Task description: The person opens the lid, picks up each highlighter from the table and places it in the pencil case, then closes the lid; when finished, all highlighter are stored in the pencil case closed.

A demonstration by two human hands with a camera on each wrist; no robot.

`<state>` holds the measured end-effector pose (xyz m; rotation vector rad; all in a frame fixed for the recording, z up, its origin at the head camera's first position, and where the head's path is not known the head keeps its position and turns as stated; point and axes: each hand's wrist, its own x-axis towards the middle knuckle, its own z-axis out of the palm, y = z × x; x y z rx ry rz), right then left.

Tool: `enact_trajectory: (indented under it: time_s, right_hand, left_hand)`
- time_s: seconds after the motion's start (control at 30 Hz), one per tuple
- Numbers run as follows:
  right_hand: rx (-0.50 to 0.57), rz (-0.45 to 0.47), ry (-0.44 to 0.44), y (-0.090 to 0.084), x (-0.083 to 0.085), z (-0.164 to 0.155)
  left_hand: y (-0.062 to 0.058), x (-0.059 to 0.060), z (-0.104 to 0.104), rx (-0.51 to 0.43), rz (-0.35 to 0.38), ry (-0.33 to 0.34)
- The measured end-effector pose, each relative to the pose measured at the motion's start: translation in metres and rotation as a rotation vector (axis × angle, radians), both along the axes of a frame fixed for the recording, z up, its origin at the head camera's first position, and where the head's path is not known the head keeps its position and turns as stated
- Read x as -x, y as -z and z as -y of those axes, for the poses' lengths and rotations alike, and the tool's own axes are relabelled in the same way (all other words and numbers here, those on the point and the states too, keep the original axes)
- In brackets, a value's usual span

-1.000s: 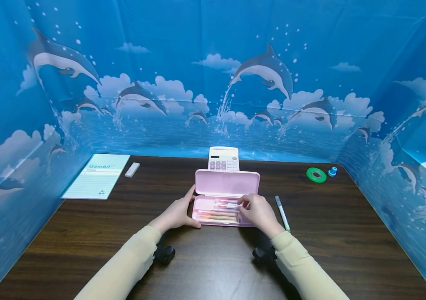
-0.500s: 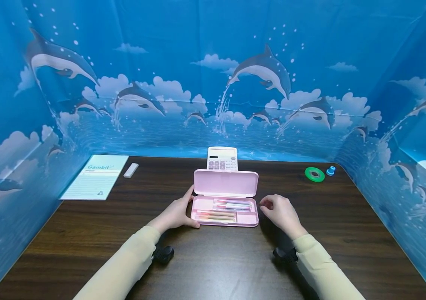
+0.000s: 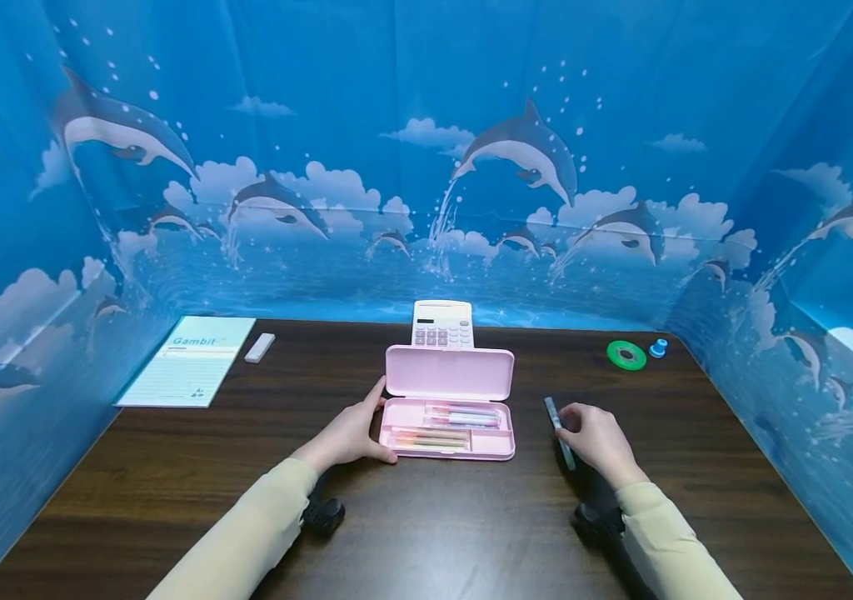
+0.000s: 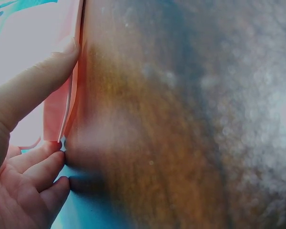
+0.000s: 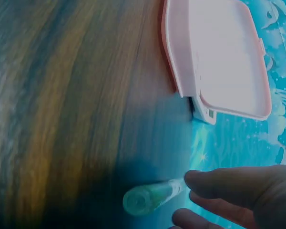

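Observation:
An open pink pencil case (image 3: 490, 443) lies mid-table with several coloured pens in its tray and its lid (image 3: 449, 372) standing up behind. My left hand (image 3: 366, 425) grips the case's left end, thumb along the side (image 4: 62, 109) and fingers curled at the front corner. A green pen (image 3: 551, 408) lies on the table right of the case. My right hand (image 3: 572, 425) reaches over it and pinches the green pen (image 5: 150, 198) between fingertips (image 5: 229, 183) and thumb. The right wrist view shows the lid (image 5: 224, 57) beyond the pen.
A white calculator (image 3: 441, 323) sits behind the case. A notebook (image 3: 187, 361) and a white eraser (image 3: 259, 347) lie at the back left. A green tape roll (image 3: 626, 355) and a small blue object (image 3: 657, 347) are back right. Blue dolphin-print walls enclose the table.
My right hand left the case's tray and moved right, down onto the green pen beside the case. The left hand has stayed on the case's left end.

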<state>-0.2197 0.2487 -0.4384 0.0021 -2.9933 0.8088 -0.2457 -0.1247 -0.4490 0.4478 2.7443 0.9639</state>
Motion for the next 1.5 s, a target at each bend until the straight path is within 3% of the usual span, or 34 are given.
enact_trajectory:
  time_s: [0.27,0.8,1.5]
  right_hand:
    - [-0.007,0.076,0.0,0.005,-0.003,-0.005]
    - [0.008,0.116,0.007,0.009,-0.003,-0.009]
    - [0.024,0.075,0.038,0.005,-0.001,-0.015]
  left_hand:
    - [0.004,-0.002,0.001,0.024,0.002,-0.019]
    - [0.007,-0.003,0.001,0.004,0.02,-0.025]
    - [0.003,0.0,0.0,0.003,-0.007,-0.012]
